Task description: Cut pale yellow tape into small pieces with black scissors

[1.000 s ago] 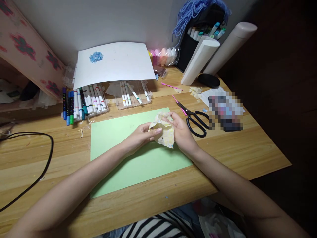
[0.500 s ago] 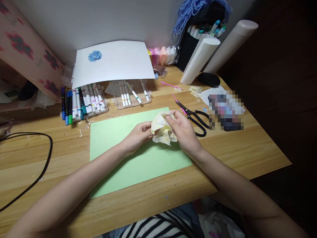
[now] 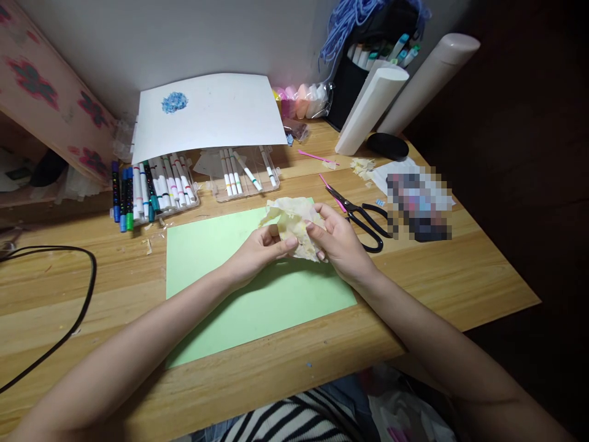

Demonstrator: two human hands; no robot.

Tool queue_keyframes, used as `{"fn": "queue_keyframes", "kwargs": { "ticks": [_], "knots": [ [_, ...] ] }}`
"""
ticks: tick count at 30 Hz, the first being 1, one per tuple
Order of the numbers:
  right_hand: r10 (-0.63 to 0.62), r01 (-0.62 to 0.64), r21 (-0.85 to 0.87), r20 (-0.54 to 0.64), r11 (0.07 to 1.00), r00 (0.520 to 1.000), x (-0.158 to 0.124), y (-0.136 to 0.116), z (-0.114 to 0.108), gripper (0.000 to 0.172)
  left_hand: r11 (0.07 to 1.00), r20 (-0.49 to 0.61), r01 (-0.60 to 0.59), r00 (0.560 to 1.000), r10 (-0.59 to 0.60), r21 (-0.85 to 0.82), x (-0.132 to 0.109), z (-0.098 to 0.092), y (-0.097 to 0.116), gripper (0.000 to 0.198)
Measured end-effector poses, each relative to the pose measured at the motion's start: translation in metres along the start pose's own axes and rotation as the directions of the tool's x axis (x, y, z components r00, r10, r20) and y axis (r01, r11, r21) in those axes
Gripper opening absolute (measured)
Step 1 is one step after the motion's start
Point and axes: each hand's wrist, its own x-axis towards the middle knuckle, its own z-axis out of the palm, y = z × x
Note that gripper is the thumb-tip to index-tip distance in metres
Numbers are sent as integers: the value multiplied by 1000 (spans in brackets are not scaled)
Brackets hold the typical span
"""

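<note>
The left hand [image 3: 261, 253] is closed to a pinch, thumb opposite fingers, on the left side of a crumpled pale-yellow paper [image 3: 292, 220]. The right hand [image 3: 343, 242] is likewise closed on the paper's right side. The paper is held above a green sheet [image 3: 230, 301], which lies flat on the wooden counter [image 3: 460, 276]. Black-handled scissors [image 3: 352, 209] lie just beyond the right hand. Farther back, a white sheet [image 3: 225, 120] overhangs marker pens [image 3: 161, 184].
</note>
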Motion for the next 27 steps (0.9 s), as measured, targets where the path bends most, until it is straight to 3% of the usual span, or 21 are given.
{"fn": "queue_keyframes", "kwargs": {
  "ticks": [9,13,20,23,27],
  "knots": [
    [43,-46,140,23,989,999,2,-6,-1,32,995,-3,59,998,-59,-85,2,-7,7,24],
    [-15,16,81,-6,997,1000,2,-3,-2,28,995,1,55,998,-55,-83,2,-8,8,22],
    [-155,145,-67,-174,987,973,1,-2,-3,22,999,-51,24,998,-27,-49,4,-14,8,19],
    [-72,74,19,-107,997,992,2,-3,-2,25,999,-25,11,1000,-12,-33,4,-13,10,26],
    [117,-134,156,112,979,987,3,-4,-2,25,1000,11,-11,1000,12,-18,4,-10,12,28]
  ]
}}
